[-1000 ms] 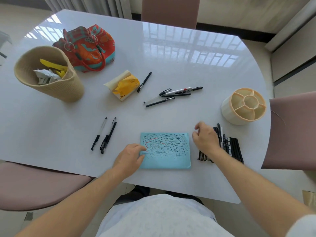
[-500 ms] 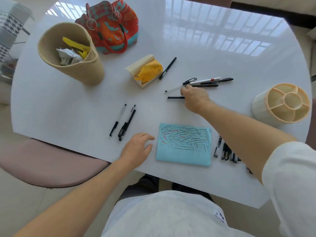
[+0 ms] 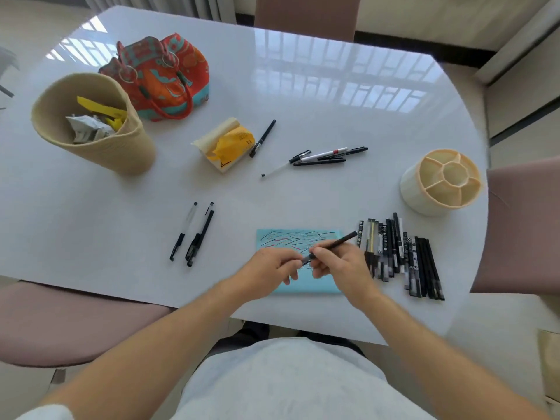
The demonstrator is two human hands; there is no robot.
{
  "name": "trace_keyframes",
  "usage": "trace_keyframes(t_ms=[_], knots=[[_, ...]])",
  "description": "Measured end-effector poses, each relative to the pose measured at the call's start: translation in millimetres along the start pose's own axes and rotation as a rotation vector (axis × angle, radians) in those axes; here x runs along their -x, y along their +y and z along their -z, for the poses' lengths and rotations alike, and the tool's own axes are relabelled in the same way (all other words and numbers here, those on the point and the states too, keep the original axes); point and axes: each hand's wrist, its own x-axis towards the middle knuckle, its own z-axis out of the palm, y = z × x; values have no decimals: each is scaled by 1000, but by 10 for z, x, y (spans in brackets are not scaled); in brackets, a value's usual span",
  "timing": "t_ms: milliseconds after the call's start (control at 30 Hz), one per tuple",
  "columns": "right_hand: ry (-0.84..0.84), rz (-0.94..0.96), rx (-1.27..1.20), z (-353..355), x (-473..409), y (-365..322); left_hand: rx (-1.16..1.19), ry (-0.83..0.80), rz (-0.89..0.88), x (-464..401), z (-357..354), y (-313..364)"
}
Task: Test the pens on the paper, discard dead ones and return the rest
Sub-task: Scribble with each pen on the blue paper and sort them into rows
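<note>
Over the scribbled blue paper [image 3: 291, 237], both hands hold one black pen [image 3: 336, 244]. My right hand [image 3: 339, 263] grips its barrel, and my left hand [image 3: 269, 266] pinches the end nearest me. A row of several dark pens [image 3: 400, 253] lies to the right of the paper. Three pens [image 3: 194, 234] lie to its left. Several more pens [image 3: 321, 157] lie farther back in the middle, and a single black pen [image 3: 263, 137] lies beside the yellow packet. The cream divided pen holder [image 3: 439, 184] stands at the right.
A woven basket [image 3: 94, 128] holding crumpled paper and yellow scraps stands at the back left. Behind it sits an orange and teal bag [image 3: 160, 77]. A yellow packet [image 3: 225, 144] lies mid-table. Pink chairs [image 3: 524, 225] stand around the table.
My right hand took a black pen from the middle group and brought it back over the blue paper. My left hand rose from beside the paper and took hold of the pen's near end.
</note>
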Motion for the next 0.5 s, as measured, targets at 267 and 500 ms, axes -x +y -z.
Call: trace_keyframes(t_ms=[267,500], knots=[[140,-21,-190,28,408,321,-516,-15,-175,46,-147,60],[562,-4,-112,1165,416,308,-779,118,-29,223,298,-479]])
